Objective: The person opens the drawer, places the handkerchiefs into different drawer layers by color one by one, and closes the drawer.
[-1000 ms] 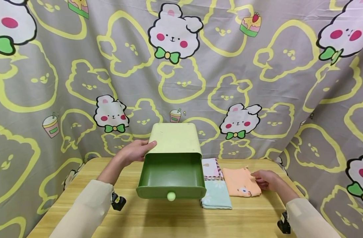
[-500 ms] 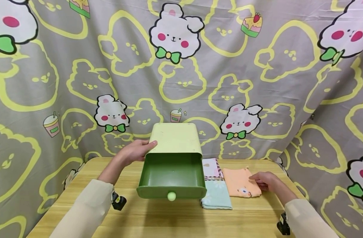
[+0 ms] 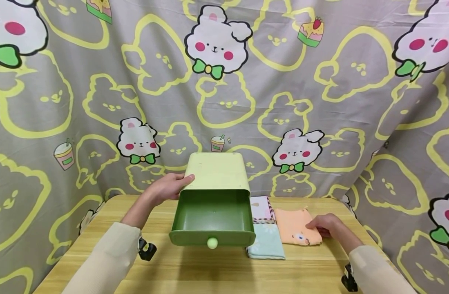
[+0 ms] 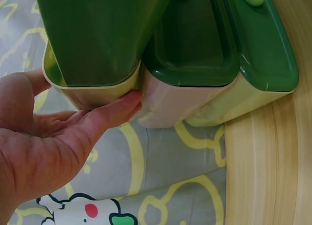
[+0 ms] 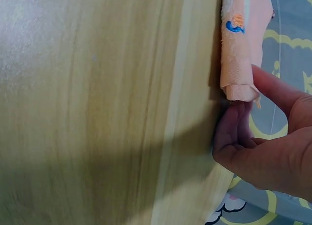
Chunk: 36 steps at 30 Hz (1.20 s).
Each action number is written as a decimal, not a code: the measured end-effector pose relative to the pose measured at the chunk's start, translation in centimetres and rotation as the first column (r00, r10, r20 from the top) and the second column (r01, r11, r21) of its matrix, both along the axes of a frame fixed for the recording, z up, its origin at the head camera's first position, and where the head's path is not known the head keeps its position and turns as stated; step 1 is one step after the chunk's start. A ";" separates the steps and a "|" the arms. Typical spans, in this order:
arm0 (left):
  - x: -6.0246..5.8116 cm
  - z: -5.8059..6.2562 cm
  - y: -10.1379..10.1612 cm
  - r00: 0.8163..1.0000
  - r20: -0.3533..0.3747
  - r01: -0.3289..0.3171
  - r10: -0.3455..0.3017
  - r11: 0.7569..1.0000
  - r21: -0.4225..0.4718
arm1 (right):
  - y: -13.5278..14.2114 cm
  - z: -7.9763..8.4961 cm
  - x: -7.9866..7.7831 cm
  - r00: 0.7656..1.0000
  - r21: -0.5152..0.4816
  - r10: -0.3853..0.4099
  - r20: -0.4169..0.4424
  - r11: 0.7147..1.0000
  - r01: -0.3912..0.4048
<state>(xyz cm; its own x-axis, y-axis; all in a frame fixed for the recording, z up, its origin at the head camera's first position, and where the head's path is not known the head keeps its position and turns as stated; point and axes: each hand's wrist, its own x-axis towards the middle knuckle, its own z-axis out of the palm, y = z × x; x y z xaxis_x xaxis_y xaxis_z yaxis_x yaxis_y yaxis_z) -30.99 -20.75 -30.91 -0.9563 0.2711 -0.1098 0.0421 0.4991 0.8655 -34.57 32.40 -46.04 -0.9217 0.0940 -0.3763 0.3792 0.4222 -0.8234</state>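
Observation:
My left hand (image 3: 169, 186) holds the upper left side of a pale yellow-green drawer unit (image 3: 217, 169), its thumb over the top edge. In the left wrist view, the fingers (image 4: 114, 110) lie along the unit's side. Its dark green drawer (image 3: 213, 216), with a round light-green knob (image 3: 212, 243), is pulled out and looks bare inside. My right hand (image 3: 328, 226) pinches the right edge of a folded orange towel (image 3: 294, 222). In the right wrist view, the thumb lies on the orange towel (image 5: 239, 54) and the other fingers curl under its edge, partly hidden.
A folded teal towel (image 3: 266, 241) and a folded white-and-pink cloth with a checked border (image 3: 260, 207) lie beside the unit on the wooden table (image 3: 283, 277). Below the top unit, a pinkish unit (image 4: 170, 100) and another pale green one (image 4: 219, 108) are stacked. A patterned curtain (image 3: 224, 102) hangs behind.
My right hand has slid slightly left, its thumb farther onto the orange towel. The teal towel has shifted a touch left. My left hand and the open drawer have stayed in place.

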 end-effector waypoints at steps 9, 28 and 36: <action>-0.1 0.0 0.0 1.000 0.003 -0.010 0.010 1.000 0.000 | -0.2 -0.4 -0.2 1.000 0.021 -0.029 0.005 0.999 0.029; 0.0 0.0 0.0 1.000 0.002 -0.004 0.004 1.000 0.001 | -0.3 0.6 0.1 1.000 0.015 0.005 -0.001 1.000 -0.005; -0.1 0.0 0.1 1.000 0.004 -0.005 0.005 1.000 -0.006 | -0.6 1.2 0.1 0.999 -0.031 0.047 -0.007 0.998 -0.047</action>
<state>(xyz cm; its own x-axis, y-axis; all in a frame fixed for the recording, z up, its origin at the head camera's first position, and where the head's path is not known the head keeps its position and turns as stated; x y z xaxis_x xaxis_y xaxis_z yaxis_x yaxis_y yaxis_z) -31.05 -20.66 -30.90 -0.9571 0.2656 -0.1157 0.0358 0.5046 0.8626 -34.42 31.82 -44.88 -0.9270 0.0390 -0.3730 0.3548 0.4135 -0.8385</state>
